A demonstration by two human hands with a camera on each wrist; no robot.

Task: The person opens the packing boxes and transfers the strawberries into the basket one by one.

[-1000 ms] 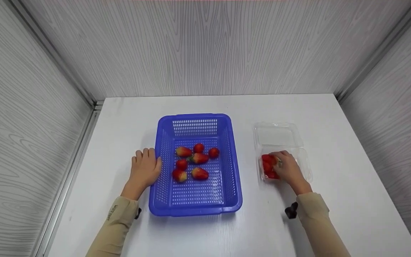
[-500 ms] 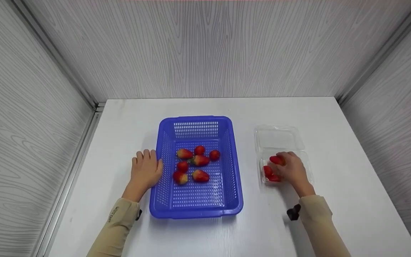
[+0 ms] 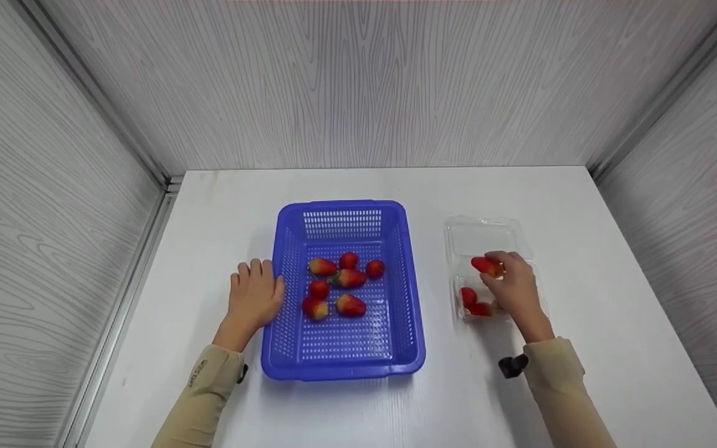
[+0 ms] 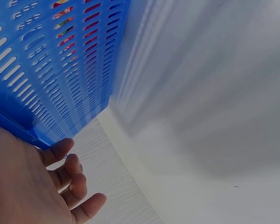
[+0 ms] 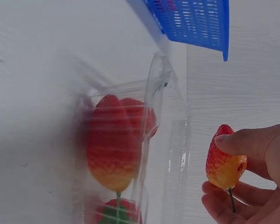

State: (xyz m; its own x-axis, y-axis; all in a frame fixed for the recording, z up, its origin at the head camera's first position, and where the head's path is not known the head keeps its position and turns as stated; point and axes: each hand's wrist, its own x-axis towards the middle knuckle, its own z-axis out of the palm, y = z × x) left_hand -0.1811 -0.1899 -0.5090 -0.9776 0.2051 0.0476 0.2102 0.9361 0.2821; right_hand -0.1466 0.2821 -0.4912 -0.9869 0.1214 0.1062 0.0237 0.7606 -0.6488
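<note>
My right hand (image 3: 515, 286) pinches a red and yellow strawberry (image 3: 485, 266) between thumb and fingers, above an open clear plastic clamshell box (image 3: 458, 267). In the right wrist view, a thin stem hangs from this strawberry (image 5: 217, 163). Other strawberries (image 5: 112, 149) still lie inside the box, seen through its wall. At the left side of a blue plastic basket (image 3: 343, 372), my left hand (image 3: 253, 295) holds the rim, thumb on top. From below, the left wrist view shows its fingers (image 4: 74, 186) loosely curled beside the rim; the thumb is hidden there.
Several strawberries (image 3: 349, 278) lie spread over the basket's perforated floor. The box's clear lid (image 3: 483, 235) is folded back, away from me. A white table (image 3: 445, 398) carries everything, with grey wood-grain panels (image 3: 358, 87) standing behind it and at both sides.
My right hand has lifted a strawberry up out of the clamshell box, leaving fewer strawberries visible inside. My left hand stays at the basket rim.
</note>
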